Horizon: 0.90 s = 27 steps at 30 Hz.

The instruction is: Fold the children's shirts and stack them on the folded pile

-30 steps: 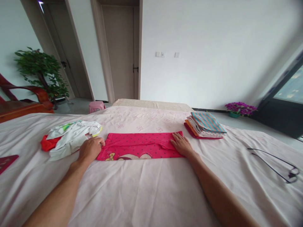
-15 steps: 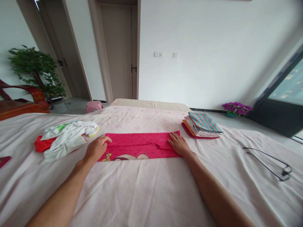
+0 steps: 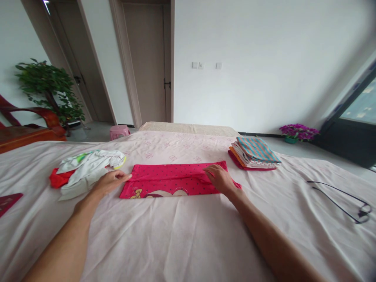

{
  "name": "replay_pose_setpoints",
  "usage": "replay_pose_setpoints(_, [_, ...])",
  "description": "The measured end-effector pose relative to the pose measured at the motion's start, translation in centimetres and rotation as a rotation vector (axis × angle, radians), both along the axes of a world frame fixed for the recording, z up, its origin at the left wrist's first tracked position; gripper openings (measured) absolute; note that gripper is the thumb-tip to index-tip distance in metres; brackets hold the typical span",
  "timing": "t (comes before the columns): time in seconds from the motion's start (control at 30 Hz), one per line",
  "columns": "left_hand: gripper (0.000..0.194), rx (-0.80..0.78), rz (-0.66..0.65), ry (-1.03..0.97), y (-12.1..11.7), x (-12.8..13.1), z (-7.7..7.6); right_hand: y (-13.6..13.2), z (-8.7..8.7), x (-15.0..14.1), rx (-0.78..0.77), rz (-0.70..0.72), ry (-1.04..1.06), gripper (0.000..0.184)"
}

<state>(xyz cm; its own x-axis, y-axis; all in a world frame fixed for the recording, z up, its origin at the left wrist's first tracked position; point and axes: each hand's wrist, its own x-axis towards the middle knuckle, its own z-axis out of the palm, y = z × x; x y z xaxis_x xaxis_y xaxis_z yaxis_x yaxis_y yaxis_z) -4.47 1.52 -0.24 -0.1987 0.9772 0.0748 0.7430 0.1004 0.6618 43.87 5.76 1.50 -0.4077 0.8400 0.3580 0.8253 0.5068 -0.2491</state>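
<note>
A folded red garment with dark dots lies as a long strip across the bed. A printed picture with a yellow bow shows along its near edge, and a lengthwise seam or fold crosses its middle. At its left end, my left hand pinches the edge between thumb and fingertips. My right hand rests over the right end, its fingers bent and drawn together at the cloth near a small raised fold. The right fingertips are partly hidden.
Crumpled white and red clothes lie to the left. Stacked folded clothes sit at the right, with black-framed glasses nearer me. A red flat item lies at the left edge. A pink stool stands beyond the bed.
My right hand has gone from lying flat with fingers spread to bent fingers, uncovering the garment's right corner. My left hand has shifted slightly left and now pinches the edge.
</note>
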Motion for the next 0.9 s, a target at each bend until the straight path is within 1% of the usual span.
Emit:
replay_pose_setpoints(0.07, [0.05, -0.037, -0.054, -0.004, 0.3, -0.1, -0.5, -0.3, -0.1, -1.5, -0.011, 0.054, 0.029, 0.029])
replay_pose_setpoints(0.13, [0.051, -0.052, -0.07, 0.001, 0.6, -0.4, -0.9, -0.5, -0.5, -2.8, -0.026, 0.094, 0.041, 0.027])
replay_pose_setpoints(0.23, [0.049, -0.089, -0.102, -0.012, 0.9, -1.1, -1.5, -0.9, -1.2, -3.8, -0.052, 0.113, 0.011, 0.028])
replay_pose_setpoints(0.37, [0.043, -0.117, -0.095, 0.0, 1.0, -1.8, -1.9, -1.0, -1.9, -4.1, -0.051, 0.045, -0.025, 0.029])
replay_pose_setpoints(0.47, [0.039, -0.079, -0.114, 0.013, 1.0, -1.6, -1.8, -0.9, -2.2, -4.0, -0.052, 0.005, -0.04, 0.028])
replay_pose_setpoints(0.6, [0.036, -0.021, -0.076, 0.044, 0.9, -1.0, -1.4, -0.8, -2.4, -4.1, -0.052, 0.0, -0.045, 0.027])
replay_pose_setpoints(0.73, [0.043, -0.015, -0.072, 0.062, 0.8, -0.7, -1.2, -0.8, -2.5, -4.1, -0.04, 0.003, -0.052, 0.027])
replay_pose_setpoints(0.9, [0.053, -0.02, -0.096, 0.054, 1.1, -0.9, -1.6, -0.9, -2.3, -4.2, -0.03, 0.007, -0.06, 0.026])
